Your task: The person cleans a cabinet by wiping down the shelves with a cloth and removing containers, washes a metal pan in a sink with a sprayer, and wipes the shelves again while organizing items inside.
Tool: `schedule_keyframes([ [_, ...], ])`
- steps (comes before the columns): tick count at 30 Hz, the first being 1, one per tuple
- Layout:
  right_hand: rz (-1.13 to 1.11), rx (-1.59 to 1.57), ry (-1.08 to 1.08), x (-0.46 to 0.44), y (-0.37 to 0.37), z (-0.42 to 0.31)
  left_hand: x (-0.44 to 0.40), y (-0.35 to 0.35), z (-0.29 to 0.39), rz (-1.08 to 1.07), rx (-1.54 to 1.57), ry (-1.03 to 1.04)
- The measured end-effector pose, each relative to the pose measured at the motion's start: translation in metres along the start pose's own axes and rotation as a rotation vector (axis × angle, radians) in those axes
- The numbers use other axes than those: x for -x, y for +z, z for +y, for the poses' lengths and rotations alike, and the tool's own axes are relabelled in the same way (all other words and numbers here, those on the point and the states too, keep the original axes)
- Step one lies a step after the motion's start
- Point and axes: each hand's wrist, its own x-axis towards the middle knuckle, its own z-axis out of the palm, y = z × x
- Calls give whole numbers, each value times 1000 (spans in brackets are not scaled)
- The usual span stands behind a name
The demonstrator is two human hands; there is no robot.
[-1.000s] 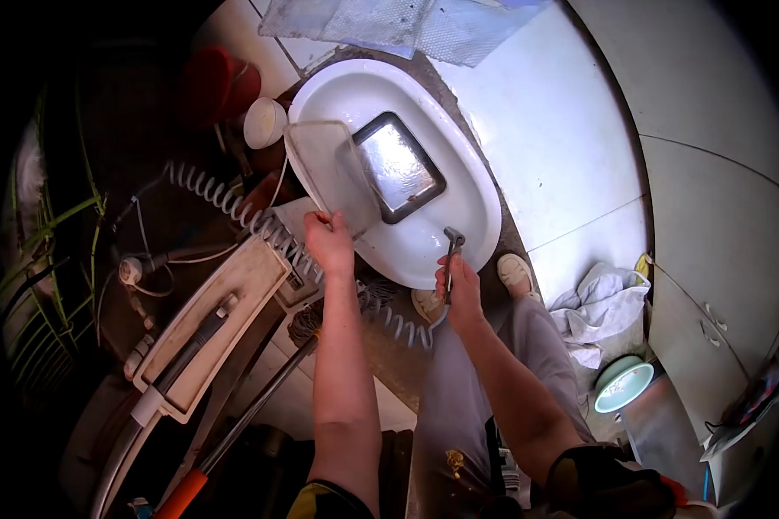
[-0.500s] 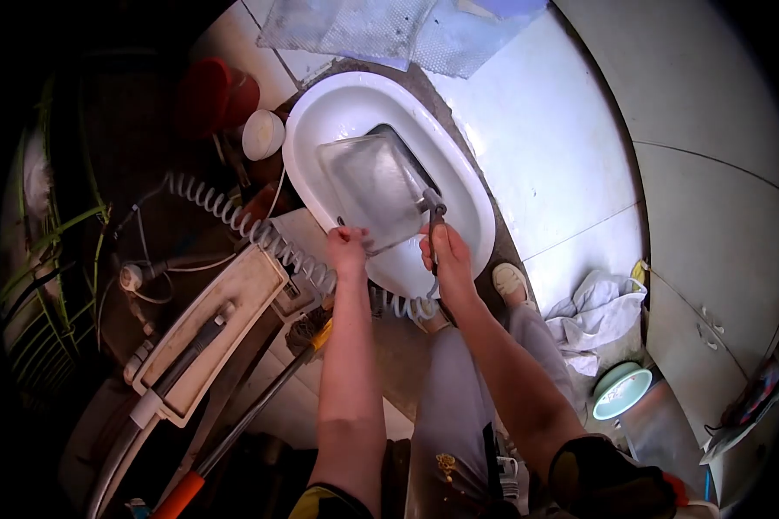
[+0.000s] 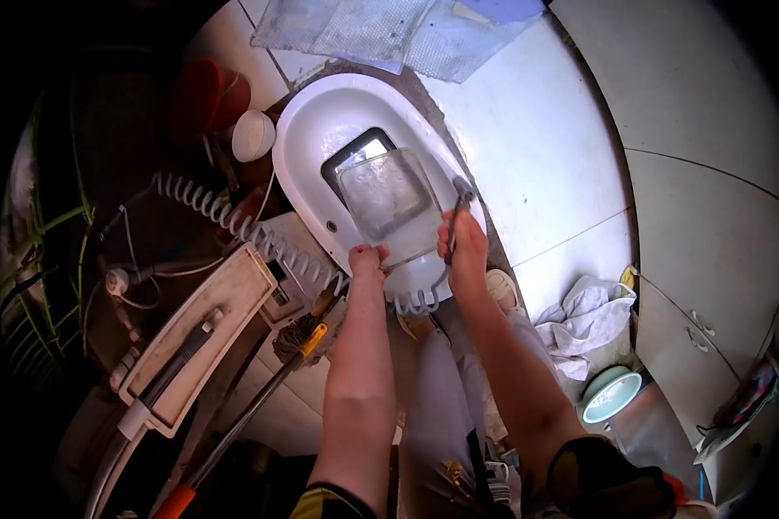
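Observation:
My left hand (image 3: 370,259) is closed on the near corner of a clear, wet plastic container (image 3: 388,195), held tilted over a white oval washbasin (image 3: 299,130). In my right hand (image 3: 466,242) is a grey spray nozzle (image 3: 463,188), its head near the basin's right rim. A pale coiled hose (image 3: 415,303) hangs below that hand. Under the container, a dark-edged rectangular piece (image 3: 329,169) lies in the basin, partly hidden. Whether water leaves the nozzle is not clear.
A white bowl (image 3: 253,136) and a red bucket (image 3: 221,97) stand left of the basin. A mop (image 3: 307,342) leans by a beige trough (image 3: 199,337). Bubble wrap (image 3: 363,30) lies beyond. On the right are a cloth (image 3: 587,320), a mint basin (image 3: 612,395) and cabinets (image 3: 710,233).
The container has shifted right and nearer, uncovering more of the dark-edged piece. My right hand has moved the nozzle right, away from the container, toward the basin's rim.

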Motion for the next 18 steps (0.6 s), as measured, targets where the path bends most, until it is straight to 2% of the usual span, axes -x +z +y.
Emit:
schedule_keyframes([
  [1, -49, 15, 13, -5, 7, -1, -7, -1, -3, 4, 4, -2],
  [3, -132, 52, 54, -9, 21, 2, -17, -2, 2, 36, 101, 139],
  [5, -285, 168, 256, -10, 30, 8, -19, -1, 7, 36, 133, 94],
  [9, -367, 157, 200, -11, 44, 13, -27, -5, 11, 42, 173, 42],
  [13, -397, 219, 226, -15, 54, 18, -39, -10, 9, -10, 305, 117],
  [16, -354, 366, 302, -4, 46, 24, -35, -13, 13, -57, 176, 93],
  [18, -219, 439, 279, 4, 35, 29, -29, -14, 10, -73, 281, 84],
])
